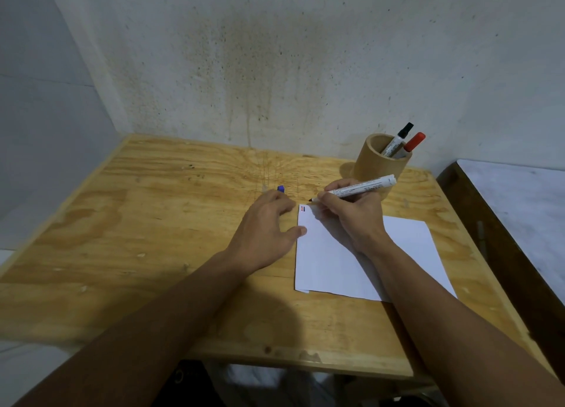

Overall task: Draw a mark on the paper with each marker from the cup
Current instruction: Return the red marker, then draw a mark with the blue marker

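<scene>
A white sheet of paper point(336, 263) lies on the wooden table point(153, 238), with short red and dark marks point(302, 208) in its far left corner. My right hand point(351, 214) grips an uncapped white marker point(363, 187), whose dark tip sits just past that corner. My left hand point(269, 226) rests on the table at the paper's left edge, thumb on the sheet, with a blue cap point(281, 188) at its fingertips. A round wooden cup point(376, 165) behind my right hand holds a black-capped marker point(397, 139) and a red-capped marker point(412, 142).
The table stands in a corner against a stained white wall point(275, 70). A dark wooden frame with a pale surface point(519, 208) stands to the right of the table. The table's near edge point(275, 364) is close to my body.
</scene>
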Motion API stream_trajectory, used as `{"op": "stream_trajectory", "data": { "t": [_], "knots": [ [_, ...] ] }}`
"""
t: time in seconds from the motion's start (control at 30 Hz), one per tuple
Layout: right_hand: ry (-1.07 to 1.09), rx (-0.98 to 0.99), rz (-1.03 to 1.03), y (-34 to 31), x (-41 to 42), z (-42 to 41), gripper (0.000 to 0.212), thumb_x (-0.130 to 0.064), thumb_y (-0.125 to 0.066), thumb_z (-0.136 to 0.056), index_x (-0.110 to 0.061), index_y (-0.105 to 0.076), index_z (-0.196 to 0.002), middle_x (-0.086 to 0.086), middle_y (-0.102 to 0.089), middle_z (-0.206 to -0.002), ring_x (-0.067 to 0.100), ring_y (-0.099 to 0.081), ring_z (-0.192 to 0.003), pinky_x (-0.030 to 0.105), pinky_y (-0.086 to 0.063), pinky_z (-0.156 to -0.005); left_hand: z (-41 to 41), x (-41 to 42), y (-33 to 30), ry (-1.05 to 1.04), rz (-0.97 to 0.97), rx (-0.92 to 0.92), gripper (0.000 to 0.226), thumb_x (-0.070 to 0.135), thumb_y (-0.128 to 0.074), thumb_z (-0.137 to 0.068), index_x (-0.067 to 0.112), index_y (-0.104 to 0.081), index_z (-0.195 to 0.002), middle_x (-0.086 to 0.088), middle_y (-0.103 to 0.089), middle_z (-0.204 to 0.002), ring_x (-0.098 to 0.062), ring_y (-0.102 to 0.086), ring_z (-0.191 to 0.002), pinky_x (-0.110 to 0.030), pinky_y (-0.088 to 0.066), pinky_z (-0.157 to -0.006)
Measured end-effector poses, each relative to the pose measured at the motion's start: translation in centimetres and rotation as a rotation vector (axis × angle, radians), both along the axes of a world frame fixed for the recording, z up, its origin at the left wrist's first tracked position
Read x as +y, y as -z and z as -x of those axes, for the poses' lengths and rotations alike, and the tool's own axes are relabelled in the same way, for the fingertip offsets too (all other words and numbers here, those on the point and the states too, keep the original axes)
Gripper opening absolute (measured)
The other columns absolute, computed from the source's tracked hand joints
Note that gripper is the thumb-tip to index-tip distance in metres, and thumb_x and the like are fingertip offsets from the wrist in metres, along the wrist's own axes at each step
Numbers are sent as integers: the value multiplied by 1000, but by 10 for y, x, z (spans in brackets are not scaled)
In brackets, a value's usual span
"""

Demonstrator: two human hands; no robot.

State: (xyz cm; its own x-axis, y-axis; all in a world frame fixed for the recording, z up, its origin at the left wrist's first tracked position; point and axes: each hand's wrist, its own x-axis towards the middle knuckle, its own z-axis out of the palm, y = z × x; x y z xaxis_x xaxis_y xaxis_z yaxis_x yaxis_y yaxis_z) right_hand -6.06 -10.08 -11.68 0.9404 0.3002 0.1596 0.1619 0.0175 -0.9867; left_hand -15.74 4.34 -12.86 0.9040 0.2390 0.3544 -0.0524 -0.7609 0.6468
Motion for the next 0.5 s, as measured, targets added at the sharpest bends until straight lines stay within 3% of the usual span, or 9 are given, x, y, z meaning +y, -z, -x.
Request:
{"op": "stream_trajectory", "data": {
  "t": [0.07, 0.17, 0.23, 0.3, 0.4, 0.5],
  "knots": [
    [-55, 123, -196, -6, 0, 2, 13, 12, -69, -81, 3, -60, -82, 29, -61, -76, 39, -62, -63, 37, -55, -55, -7, 2, -6, -89, 93, -66, 42, 20, -72, -78, 12, -56, -116, -2, -49, -114, -14, -54, -96, -26, -48, -84],
    [-64, 171, -305, -13, 2, 4, 18, 16, -66, -82, 6, -58, -94, 27, -59, -80, 33, -64, -63, 34, -56, -54, -25, 10, -13, -170, 110, 9, 43, 11, -66, -83, 12, -54, -125, -4, -47, -118, -18, -53, -95, -25, -44, -83],
    [-20, 136, -228, -20, 0, 1, 12, 12, -66, -83, 6, -60, -93, 24, -65, -81, 26, -69, -67, 34, -60, -62, -36, 18, -15, -169, 66, 71, 32, 6, -66, -82, 8, -64, -113, -10, -55, -109, -23, -57, -93, -24, -41, -81],
    [-24, 183, -233, -28, -2, -3, 5, 9, -62, -85, 4, -62, -87, 22, -70, -80, 31, -71, -70, 40, -62, -68, -41, 22, -16, -184, 122, 83, 18, 2, -68, -79, 7, -70, -96, -12, -64, -95, -23, -61, -85, -26, -45, -77],
    [-35, 174, -220, -42, -5, -2, 4, 5, -62, -87, 1, -63, -88, 21, -72, -78, 32, -72, -68, 38, -62, -65, -44, 24, -24, -185, 593, 42, 12, -2, -68, -78, 10, -70, -79, -12, -67, -80, -25, -67, -73, -35, -55, -75],
    [-1, 58, -161, -53, -7, 1, 10, 0, -69, -84, 2, -63, -93, 22, -72, -84, 30, -72, -66, 34, -59, -57, -45, 23, -41, -93, 1126, 65, 11, -5, -62, -83, 4, -67, -85, -14, -68, -78, -20, -68, -66, -32, -60, -70]
  ]
}}
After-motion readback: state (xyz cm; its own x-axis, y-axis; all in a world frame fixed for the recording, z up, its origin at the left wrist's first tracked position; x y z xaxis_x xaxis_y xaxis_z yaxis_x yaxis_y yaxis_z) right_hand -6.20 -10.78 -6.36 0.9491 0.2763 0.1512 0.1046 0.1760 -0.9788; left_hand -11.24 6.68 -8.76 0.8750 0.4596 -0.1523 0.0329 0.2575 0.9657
